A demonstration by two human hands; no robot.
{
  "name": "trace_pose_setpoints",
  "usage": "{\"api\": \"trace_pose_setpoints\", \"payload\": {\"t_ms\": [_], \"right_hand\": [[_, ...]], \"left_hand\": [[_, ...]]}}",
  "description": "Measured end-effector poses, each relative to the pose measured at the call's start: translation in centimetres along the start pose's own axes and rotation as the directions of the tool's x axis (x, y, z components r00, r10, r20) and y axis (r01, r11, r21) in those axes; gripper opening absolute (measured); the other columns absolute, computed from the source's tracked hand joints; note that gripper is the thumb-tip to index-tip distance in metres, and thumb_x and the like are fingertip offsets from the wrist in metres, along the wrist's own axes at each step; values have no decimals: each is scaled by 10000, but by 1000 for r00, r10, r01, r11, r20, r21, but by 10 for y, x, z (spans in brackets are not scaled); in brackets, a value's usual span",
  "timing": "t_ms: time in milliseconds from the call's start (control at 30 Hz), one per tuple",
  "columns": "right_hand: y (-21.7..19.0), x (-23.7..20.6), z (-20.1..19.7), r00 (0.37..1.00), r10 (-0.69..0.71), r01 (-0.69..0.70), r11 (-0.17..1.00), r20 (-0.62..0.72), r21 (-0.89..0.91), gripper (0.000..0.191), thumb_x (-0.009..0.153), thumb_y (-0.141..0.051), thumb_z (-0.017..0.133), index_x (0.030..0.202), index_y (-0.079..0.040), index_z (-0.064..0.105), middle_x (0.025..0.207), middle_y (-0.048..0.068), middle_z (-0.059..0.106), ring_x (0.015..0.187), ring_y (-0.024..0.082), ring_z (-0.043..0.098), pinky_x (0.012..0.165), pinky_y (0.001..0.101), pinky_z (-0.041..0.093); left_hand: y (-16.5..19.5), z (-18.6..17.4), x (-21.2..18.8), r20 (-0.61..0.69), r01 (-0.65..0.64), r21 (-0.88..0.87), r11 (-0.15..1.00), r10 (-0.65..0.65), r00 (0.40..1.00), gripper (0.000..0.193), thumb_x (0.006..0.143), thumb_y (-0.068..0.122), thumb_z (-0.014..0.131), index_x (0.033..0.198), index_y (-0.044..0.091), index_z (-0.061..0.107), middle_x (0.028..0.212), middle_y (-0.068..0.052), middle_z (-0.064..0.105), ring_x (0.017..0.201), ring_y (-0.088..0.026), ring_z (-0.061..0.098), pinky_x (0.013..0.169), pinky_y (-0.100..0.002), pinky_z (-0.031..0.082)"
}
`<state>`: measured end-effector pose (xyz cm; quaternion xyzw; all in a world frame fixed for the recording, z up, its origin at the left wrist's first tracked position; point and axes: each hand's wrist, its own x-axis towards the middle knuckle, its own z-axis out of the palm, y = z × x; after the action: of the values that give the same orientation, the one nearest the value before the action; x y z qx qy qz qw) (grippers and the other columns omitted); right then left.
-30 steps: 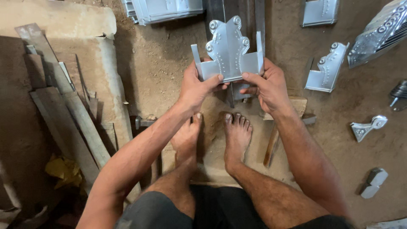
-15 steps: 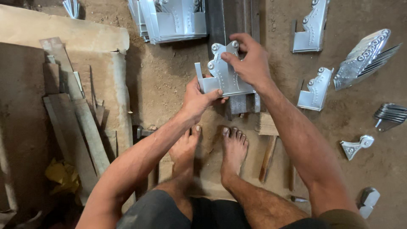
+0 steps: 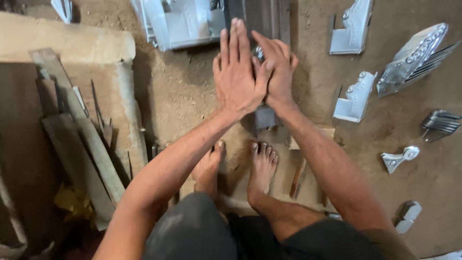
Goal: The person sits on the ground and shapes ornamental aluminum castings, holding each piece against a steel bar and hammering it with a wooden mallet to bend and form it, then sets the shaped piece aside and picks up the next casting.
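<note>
Left hand (image 3: 239,77) is flat and wide open, fingers straight, pressing down over the silver metal bracket (image 3: 265,115), mostly hidden underneath. Right hand (image 3: 278,72) is curled loosely beside it, touching the bracket too, on the dirt floor (image 3: 192,96) just past the bare feet (image 3: 240,166)

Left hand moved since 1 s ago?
Yes. The left hand has gone from gripping the bracket's left edge to lying flat on top of it, fingers now nearer the dark metal bar on the ground ahead, beside the right hand.
</note>
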<state>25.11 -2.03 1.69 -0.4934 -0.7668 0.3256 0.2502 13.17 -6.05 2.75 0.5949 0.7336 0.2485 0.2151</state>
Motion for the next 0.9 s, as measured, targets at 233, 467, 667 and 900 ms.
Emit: {"api": "trace_pose_setpoints", "payload": {"t_ms": [233,467,667,900], "right_hand": [[-12,15,1,975,123,-58,944,184,-324,692,1117,-563,241,1646,-136,370,1708,148,291,1590,308,239,1214,570,151],[26,-2,33,987,89,-98,993,134,62,762,1103,-624,265,1679,-125,270,1766,121,218,1649,316,131,1293,587,-56],[28,-3,37,996,20,-20,1000,92,7,670,1113,-493,300,1663,-109,292,1747,125,290,1651,324,213,1301,556,-81],[38,-151,-45,933,135,-191,971,-333,-143,421,1107,-139,711,1493,-56,566,1519,124,582,1472,345,468,1291,492,333]], "left_hand": [[-12,-10,11,33,-35,-162,986,40,999,1028,999,603,511,1623,-87,72,1707,-299,83,1611,-428,183,1218,-528,305],[-48,43,-5,-57,-153,-434,888,142,988,819,1128,569,347,1693,87,1,1743,-176,-14,1612,-342,104,1307,-476,169],[-61,53,-2,-97,-256,-456,852,238,966,903,1138,612,453,1657,45,-21,1736,-199,-11,1612,-357,74,1336,-504,164],[-98,4,-17,180,23,-627,779,116,977,963,1050,482,760,1709,59,200,1758,-178,249,1606,-273,318,1361,-419,290]]}}
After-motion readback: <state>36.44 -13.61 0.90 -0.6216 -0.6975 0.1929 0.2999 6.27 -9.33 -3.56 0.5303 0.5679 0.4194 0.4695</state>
